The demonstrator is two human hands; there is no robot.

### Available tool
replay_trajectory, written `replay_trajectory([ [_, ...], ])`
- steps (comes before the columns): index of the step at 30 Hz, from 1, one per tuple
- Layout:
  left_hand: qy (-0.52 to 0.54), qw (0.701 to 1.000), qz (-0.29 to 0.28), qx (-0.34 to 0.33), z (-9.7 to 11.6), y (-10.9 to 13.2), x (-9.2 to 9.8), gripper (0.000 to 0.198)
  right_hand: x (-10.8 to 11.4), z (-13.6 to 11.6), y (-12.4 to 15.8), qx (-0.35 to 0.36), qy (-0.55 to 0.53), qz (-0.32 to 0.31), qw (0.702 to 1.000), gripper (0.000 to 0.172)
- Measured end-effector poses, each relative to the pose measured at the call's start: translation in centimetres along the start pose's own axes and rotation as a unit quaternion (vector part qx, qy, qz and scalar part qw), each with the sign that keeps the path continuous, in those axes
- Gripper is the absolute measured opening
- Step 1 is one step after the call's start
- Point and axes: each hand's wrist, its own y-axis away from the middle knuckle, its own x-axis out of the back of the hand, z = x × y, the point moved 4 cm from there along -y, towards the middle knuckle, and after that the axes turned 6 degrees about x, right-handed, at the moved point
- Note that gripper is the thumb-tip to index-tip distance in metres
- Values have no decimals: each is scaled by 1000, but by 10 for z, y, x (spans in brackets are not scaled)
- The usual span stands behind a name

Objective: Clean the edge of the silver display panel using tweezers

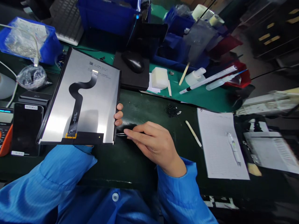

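Through the head camera I have the display panel held tilted above the dark worktop, its brushed, silvery metal back facing me. The left hand is mostly hidden behind it; I see 3 fingertips curled against the panel's right edge, and I cannot tell where the thumb presses. The right hand, just beside the panel's lower right corner, has its fingers drawn together, pinching a thin shiny strip. That strip's far end meets the panel's edge, too fine for me to make out, so I cannot say whether they touch.

A flat black ribbon cable snakes in an S across the panel's back, down to orange tape near the lower edge. The print near the panel's top is too small to read.

Left of the panel lies a glossy black phone, and beyond it an orange-sided meter, cut off by my view. Right of the panel I see crumbly black scraps, a smooth white stick and ruled paper carrying a pen. Above and right of the panel sits a matte white block.
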Motion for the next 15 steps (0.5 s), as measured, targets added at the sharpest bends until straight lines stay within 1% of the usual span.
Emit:
replay_trajectory([
  [2,-46,998,-27,19,0,-3,2,55,0,1,0,-1,-7,-4,1000,19],
  [4,-64,996,-59,37,0,-5,5,52,-1,1,0,-1,-15,-11,1000,20],
  [8,-37,994,-97,40,-1,-5,14,44,-1,1,1,-1,-30,-19,999,21],
  [12,-40,979,-181,89,-1,-5,15,41,-1,1,1,-3,-31,-22,999,20],
  [14,-51,974,-192,107,-1,-6,14,43,-1,1,1,-4,-33,-22,999,20],
  [15,-43,978,-174,102,0,-7,15,44,-1,1,1,-5,-35,-23,999,19],
])
